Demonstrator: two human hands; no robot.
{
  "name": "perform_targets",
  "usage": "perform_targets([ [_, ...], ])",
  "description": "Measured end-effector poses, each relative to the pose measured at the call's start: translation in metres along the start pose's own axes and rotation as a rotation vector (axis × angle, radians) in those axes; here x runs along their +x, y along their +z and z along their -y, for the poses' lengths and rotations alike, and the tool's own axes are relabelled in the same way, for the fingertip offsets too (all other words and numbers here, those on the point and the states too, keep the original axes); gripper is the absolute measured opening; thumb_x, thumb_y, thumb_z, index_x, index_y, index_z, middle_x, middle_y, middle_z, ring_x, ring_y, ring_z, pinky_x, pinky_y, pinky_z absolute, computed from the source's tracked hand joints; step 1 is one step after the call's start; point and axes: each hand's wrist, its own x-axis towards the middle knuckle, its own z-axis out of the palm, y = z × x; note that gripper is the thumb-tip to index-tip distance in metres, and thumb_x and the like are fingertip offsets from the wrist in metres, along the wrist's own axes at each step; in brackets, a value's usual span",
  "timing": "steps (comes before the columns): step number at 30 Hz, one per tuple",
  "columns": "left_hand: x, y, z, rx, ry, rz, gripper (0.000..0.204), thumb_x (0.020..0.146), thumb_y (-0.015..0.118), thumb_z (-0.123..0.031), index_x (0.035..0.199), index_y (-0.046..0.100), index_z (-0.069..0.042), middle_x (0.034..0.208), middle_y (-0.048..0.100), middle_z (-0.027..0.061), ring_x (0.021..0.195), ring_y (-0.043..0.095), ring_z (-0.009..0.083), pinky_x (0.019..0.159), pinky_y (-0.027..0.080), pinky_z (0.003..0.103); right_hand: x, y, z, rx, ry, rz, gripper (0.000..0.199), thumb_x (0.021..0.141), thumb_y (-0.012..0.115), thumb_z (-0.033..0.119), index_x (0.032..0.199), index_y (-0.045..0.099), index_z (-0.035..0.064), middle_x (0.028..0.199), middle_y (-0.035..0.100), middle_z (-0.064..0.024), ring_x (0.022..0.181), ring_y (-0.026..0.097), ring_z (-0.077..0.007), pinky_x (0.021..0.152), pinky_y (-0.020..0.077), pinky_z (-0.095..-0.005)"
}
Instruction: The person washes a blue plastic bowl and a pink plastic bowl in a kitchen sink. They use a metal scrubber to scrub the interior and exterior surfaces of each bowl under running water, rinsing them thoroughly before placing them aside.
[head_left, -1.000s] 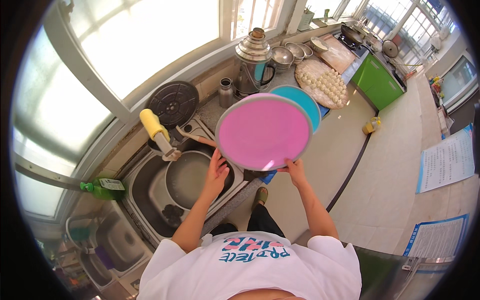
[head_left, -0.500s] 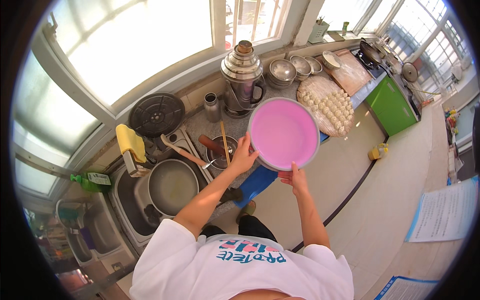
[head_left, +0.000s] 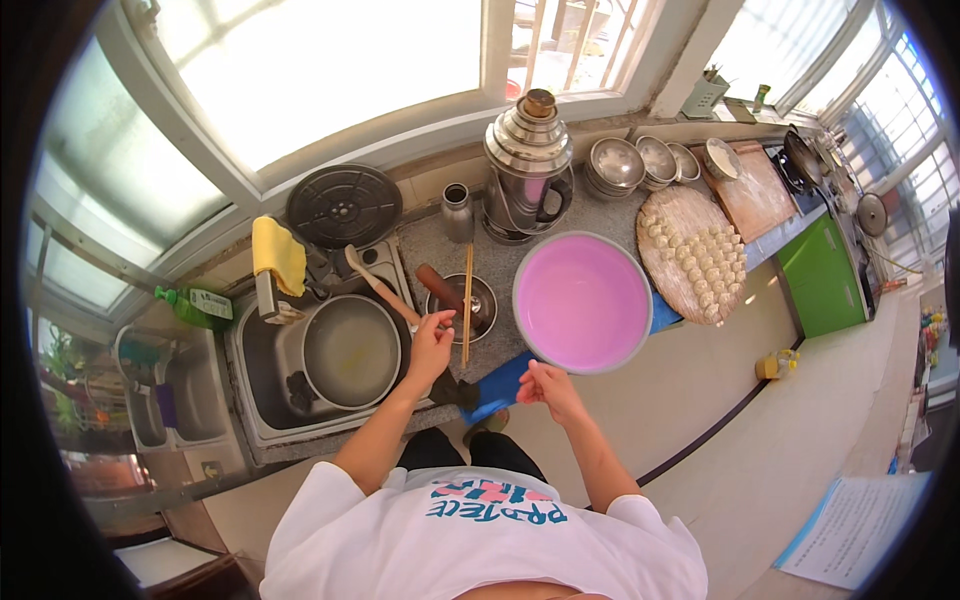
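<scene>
A pink basin (head_left: 582, 300) with a grey rim sits on the counter beside the dumpling board, its near side reaching the counter edge. Just below that rim is my right hand (head_left: 553, 391), off the basin, with loosely bent fingers and nothing in them. My left hand (head_left: 431, 347) hovers left of a pair of wooden chopsticks (head_left: 467, 310), its fingers bent but apart and holding nothing I can see. It covers the end of a long wooden-handled utensil (head_left: 378, 287). Behind the chopsticks stands a metal bowl (head_left: 485, 312) with a brown wooden handle (head_left: 438, 286) in it.
At left, a round pan (head_left: 352, 355) sits in the sink (head_left: 262, 385), near a yellow cloth (head_left: 277, 256) and green bottle (head_left: 205, 308). A thermos flask (head_left: 527, 165) and steel cup (head_left: 457, 215) stand behind. Rightward are steel bowls (head_left: 616, 163) and a dumpling-covered round board (head_left: 665, 265).
The basin has gone from between my hands onto the counter, and both hands have let go. My left hand has moved left toward the metal bowl; the right has drawn back.
</scene>
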Motion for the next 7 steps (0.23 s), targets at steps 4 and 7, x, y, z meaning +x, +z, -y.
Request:
perform_targets([
  [4,-0.011,-0.033,0.035,-0.004,-0.072,-0.164,0.027,0.084,0.056,0.002,0.109,0.062,-0.004,0.091,0.053,0.0068,0.071,0.054,0.0135,0.068,0.047,0.027,0.06,0.04,0.02,-0.166,-0.199,0.055,0.023,0.098,0.05,0.024,0.096,0.061,0.0031,0.081,0.066,-0.0065,0.075,0.065,-0.0138,0.067,0.0509,-0.026],
  [7,-0.014,-0.046,0.041,-0.02,-0.121,-0.172,0.027,0.086,0.053,0.003,0.11,0.063,-0.005,0.099,0.054,0.0046,0.074,0.051,0.0108,0.07,0.045,0.025,0.116,0.06,0.022,-0.311,-0.392,0.005,0.018,0.096,0.052,0.019,0.102,0.062,0.0045,0.092,0.066,-0.007,0.087,0.064,-0.0131,0.071,0.0509,-0.0258],
])
